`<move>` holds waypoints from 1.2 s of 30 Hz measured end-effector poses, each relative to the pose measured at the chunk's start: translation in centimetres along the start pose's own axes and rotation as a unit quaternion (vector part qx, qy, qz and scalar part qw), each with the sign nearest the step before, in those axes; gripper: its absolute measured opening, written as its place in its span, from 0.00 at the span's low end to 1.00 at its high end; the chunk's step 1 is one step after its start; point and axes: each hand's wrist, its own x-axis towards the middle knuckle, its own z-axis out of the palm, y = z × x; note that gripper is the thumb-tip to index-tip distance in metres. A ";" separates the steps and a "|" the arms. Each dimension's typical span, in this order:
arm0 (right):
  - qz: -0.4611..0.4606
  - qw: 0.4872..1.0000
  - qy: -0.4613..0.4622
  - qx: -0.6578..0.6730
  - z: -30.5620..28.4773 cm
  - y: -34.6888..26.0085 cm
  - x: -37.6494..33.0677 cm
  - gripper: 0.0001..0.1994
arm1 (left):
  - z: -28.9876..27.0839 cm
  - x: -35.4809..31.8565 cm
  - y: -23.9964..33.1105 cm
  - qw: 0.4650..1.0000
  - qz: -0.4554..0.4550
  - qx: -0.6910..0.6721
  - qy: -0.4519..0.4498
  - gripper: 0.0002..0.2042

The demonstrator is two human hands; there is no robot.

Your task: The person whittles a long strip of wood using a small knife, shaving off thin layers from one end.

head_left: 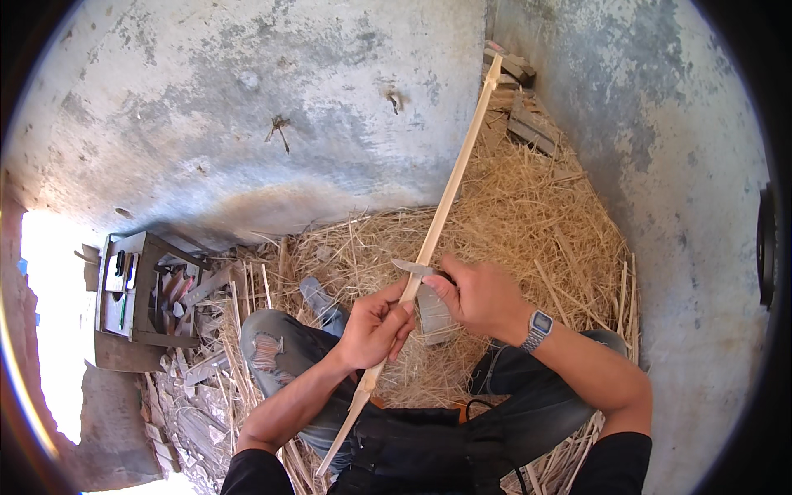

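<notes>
A long, pale split bamboo strip (pixel 452 190) runs slantwise from my lap up toward the far corner, with a thicker knot near each end. My left hand (pixel 375 330) is closed around its lower half. My right hand (pixel 485 297) is closed on a knife; its blade (pixel 412 267) lies across the strip just above my left hand. The knife's handle is hidden in my fingers. Behind the strip, below my right hand, a flat grey piece (pixel 436 318) shows in part; I cannot tell what it is.
Shavings (pixel 540 206) cover the floor around my folded legs. A small wooden stand (pixel 153 337) with pens on top is at the left. Wood blocks (pixel 530 128) lie in the far corner, between a back wall (pixel 330 74) and a right wall (pixel 652 148).
</notes>
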 end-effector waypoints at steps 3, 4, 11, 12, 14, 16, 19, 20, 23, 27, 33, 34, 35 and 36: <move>0.034 0.997 0.059 -0.044 -1.0 2.2 1.4 0.23 | -0.3 -0.2 0.3 1.000 -0.016 -0.015 -0.017 0.22; 0.058 0.993 0.086 -0.056 -1.7 3.5 2.4 0.24 | -0.5 -0.8 0.3 0.999 -0.023 -0.007 -0.029 0.22; 0.199 0.943 0.261 -0.045 -10.0 13.1 2.4 0.27 | -0.3 -2.4 -0.1 0.990 -0.033 -0.002 -0.137 0.23; 0.176 0.950 0.256 0.026 -10.0 12.8 2.1 0.26 | 0.0 -2.4 -0.1 0.990 -0.031 0.003 -0.135 0.23; 0.131 0.947 0.240 0.170 -8.6 11.1 1.9 0.22 | 0.0 -2.4 -0.2 0.989 -0.038 0.006 -0.145 0.22; 0.120 0.928 0.214 0.281 -7.0 8.8 2.4 0.20 | -0.1 -1.8 -0.1 0.984 -0.047 0.002 -0.174 0.20; 0.135 0.901 0.180 0.371 -5.3 6.4 2.5 0.17 | 0.2 -1.1 -0.8 0.987 -0.056 0.029 -0.145 0.18; 0.145 0.893 0.171 0.389 -4.9 5.7 2.4 0.16 | 0.4 -0.8 -0.7 0.988 -0.053 0.044 -0.137 0.18; 0.120 0.912 0.169 0.355 -2.7 3.0 1.5 0.17 | 1.1 0.2 -0.7 0.991 -0.036 0.069 -0.109 0.18; 0.075 0.961 0.016 0.265 -0.7 0.1 -0.5 0.20 | 1.4 0.6 -0.7 0.997 -0.037 0.050 -0.053 0.18; 0.016 0.997 -0.048 0.066 -1.0 -1.1 -1.9 0.27 | 1.7 0.2 -0.6 0.999 -0.026 0.043 -0.003 0.18; 0.012 0.998 -0.051 0.046 -0.8 -1.1 -2.0 0.26 | 1.9 0.1 -0.5 0.999 -0.018 0.037 0.010 0.19; 0.008 0.998 -0.055 0.026 -0.6 -1.2 -2.1 0.26 | 1.8 0.1 -0.8 1.000 -0.016 0.010 0.004 0.19; 0.003 0.998 -0.059 0.006 -0.4 -1.2 -2.2 0.26 | 1.6 0.0 -1.3 1.000 -0.014 -0.018 -0.002 0.20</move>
